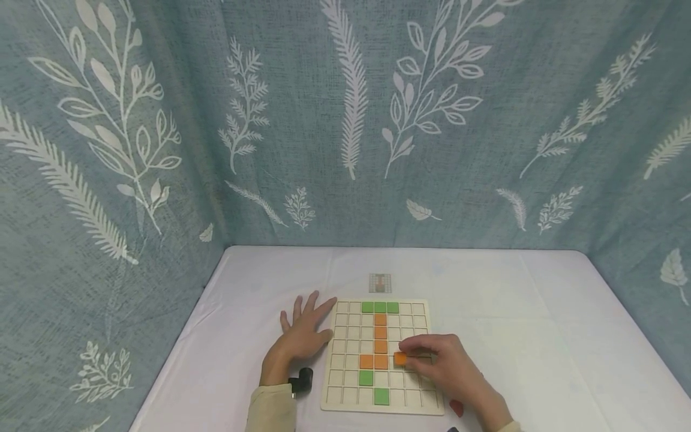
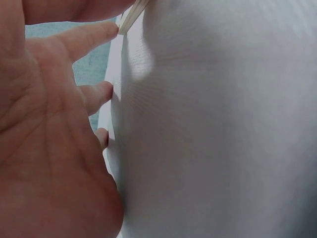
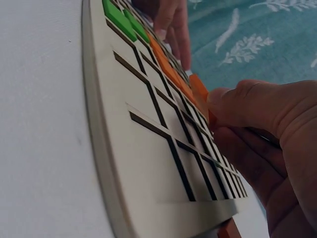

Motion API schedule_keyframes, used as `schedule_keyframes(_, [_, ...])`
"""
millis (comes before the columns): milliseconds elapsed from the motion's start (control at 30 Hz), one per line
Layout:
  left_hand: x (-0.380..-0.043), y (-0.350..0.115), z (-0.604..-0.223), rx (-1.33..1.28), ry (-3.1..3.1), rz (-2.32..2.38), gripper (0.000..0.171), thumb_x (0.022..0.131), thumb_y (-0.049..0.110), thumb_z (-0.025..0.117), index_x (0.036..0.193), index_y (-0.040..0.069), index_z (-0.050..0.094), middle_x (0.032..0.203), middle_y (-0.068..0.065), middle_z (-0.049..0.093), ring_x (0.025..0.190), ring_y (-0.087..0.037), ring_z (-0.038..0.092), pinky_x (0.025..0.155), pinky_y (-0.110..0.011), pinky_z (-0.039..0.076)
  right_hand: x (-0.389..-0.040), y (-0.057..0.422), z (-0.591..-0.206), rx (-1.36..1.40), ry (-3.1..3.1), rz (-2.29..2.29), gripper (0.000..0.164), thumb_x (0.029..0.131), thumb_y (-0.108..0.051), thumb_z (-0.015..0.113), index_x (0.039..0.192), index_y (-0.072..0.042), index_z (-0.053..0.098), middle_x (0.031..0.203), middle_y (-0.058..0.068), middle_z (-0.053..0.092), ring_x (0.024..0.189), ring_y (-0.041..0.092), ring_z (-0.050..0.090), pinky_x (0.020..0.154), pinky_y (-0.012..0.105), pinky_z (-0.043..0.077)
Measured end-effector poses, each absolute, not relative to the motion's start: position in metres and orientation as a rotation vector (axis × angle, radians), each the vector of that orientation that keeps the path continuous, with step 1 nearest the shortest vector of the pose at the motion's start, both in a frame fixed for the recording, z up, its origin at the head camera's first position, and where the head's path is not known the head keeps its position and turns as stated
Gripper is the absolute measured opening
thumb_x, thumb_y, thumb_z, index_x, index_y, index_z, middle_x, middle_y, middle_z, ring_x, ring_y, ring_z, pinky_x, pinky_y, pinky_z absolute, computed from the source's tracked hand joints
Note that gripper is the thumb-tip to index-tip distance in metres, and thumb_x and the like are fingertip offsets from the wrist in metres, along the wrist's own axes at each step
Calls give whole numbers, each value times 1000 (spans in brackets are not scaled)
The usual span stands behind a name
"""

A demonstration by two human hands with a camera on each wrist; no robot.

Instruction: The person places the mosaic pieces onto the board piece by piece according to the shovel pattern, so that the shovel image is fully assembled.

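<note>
A pale wooden grid board [image 1: 342, 393] lies on the table. My right hand [image 1: 448, 365] pinches an orange square tile [image 1: 399, 358] between thumb and fingers, over the board's right part. In the right wrist view this orange tile [image 3: 199, 95] stands tilted at the grid. My left hand [image 1: 300, 337] rests at the board's left edge with fingers spread; index finger and thumb touch that edge. Orange tiles [image 1: 380, 332] form a column with one more tile beside its foot. Three green tiles [image 1: 380, 307] line the top row, and two green tiles [image 1: 366, 378] sit lower down.
A small card with a printed grid pattern [image 1: 380, 283] lies behind the board. Beside the board's lower right corner is a red piece [image 1: 456, 408], partly hidden by my right arm. A white cloth [image 1: 502, 312] covers the table, and a patterned curtain [image 1: 302, 120] hangs behind.
</note>
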State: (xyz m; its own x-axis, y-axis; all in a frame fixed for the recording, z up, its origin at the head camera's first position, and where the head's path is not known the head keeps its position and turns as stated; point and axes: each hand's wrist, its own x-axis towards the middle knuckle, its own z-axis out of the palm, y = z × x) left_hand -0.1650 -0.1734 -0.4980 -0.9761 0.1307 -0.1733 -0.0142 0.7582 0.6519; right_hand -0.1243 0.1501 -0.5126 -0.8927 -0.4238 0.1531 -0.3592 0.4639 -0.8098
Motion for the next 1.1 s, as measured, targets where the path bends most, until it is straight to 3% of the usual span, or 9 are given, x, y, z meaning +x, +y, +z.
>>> schedule_keyframes(400, [-166,-175,-501,91,2739,1041,74,92,14,67,164,17,52,182,-24,20,169,-54,-2,127,-81,-13,-124,144,-521,-805,2715,-1361,28,91,-8,88,116,-21,85,113,-15,83,111,6,78,101,29,63])
schedule_keyframes(1100, [-167,-174,-503,75,2731,1023,74,94,16,66,166,18,50,183,-22,18,169,-52,-4,128,-79,-14,-121,137,-519,-884,2834,-1225,30,89,-3,87,115,-18,84,115,-12,83,113,11,79,100,37,65])
